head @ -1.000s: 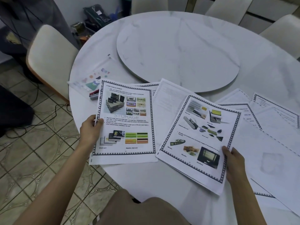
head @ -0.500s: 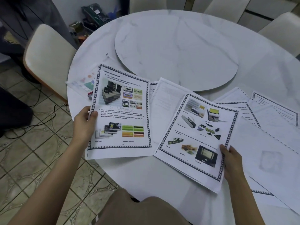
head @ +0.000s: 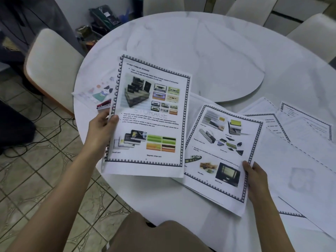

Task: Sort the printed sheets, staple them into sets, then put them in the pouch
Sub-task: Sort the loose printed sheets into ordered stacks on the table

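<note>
Above the table (head: 209, 51), the left hand (head: 101, 128) pinches one printed sheet (head: 151, 115); the right hand (head: 256, 179) grips the stack (head: 220, 151) lying there. Best to check page numbers first, then lay it flat.

We see a round white marble table (head: 181, 33) carrying a raised circular turntable (head: 209, 57) of the same stone. A cream padded chair (head: 52, 64) stands at its left edge, and 3 more pale chairs (head: 312, 31) ring the far side. Patterned floor tiles (head: 36, 188) lie below, crossed by a black cable (head: 49, 139). Cluttered boxes (head: 101, 20) sit by the wall.
</note>
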Available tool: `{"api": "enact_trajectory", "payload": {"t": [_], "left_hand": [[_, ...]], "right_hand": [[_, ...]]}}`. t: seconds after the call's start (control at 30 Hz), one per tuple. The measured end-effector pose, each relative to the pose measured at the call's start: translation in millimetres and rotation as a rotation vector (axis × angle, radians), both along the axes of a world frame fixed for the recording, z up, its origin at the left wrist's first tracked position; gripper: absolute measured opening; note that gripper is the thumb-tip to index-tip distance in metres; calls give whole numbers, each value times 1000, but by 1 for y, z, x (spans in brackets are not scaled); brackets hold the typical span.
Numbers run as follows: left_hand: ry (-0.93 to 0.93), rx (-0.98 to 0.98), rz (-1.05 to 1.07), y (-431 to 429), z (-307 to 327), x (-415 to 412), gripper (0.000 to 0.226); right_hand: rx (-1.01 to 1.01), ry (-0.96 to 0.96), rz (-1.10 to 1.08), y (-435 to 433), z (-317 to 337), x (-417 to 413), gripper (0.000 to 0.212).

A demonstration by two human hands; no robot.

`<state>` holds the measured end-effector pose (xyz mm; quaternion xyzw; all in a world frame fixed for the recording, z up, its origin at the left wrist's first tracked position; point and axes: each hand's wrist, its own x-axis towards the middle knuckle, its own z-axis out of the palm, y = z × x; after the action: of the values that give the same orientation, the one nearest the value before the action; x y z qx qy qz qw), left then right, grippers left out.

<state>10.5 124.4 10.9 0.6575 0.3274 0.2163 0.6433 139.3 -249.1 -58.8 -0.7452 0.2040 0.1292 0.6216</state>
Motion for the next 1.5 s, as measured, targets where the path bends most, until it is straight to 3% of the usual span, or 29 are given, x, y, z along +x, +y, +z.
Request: {"api": "enact_trajectory", "payload": {"t": [0.3,0.4,0.47,0.63,0.73,0.87,0.97,1.0,1.17,1.33,1.5], "left_hand": [[34,-43,-111,-14,-8,7,18],[62,-97,-135,-18,-11,9,21],[79,-108,-168,-23,-13,11,21],[122,-100,-209,-39,-17,13,21],[160,-86,-243,-51,-22,14,20],[211,-62,-315,-66,-28,13,20],[225,-48,-342,-74,-32,13,19],[227,-48,-335,-76,-34,13,19],[250,-25,-257,-80,-40,11,24],[239,-13,-237,-82,-42,10,22],[238,-31,-255,-82,-39,10,22]], "right_hand": [[166,39,86,13,17,-2,26],[259,24,145,20,22,-4,41],[310,15,192,24,26,-5,35],[399,-27,312,35,32,-9,87],[408,-26,342,42,31,-11,93],[430,-27,389,53,32,-18,83],[423,-28,394,59,34,-21,32],[396,-32,384,61,34,-21,25],[393,63,344,65,30,-24,41],[295,-2,384,69,29,-26,27],[201,-13,390,68,26,-25,28]]}}
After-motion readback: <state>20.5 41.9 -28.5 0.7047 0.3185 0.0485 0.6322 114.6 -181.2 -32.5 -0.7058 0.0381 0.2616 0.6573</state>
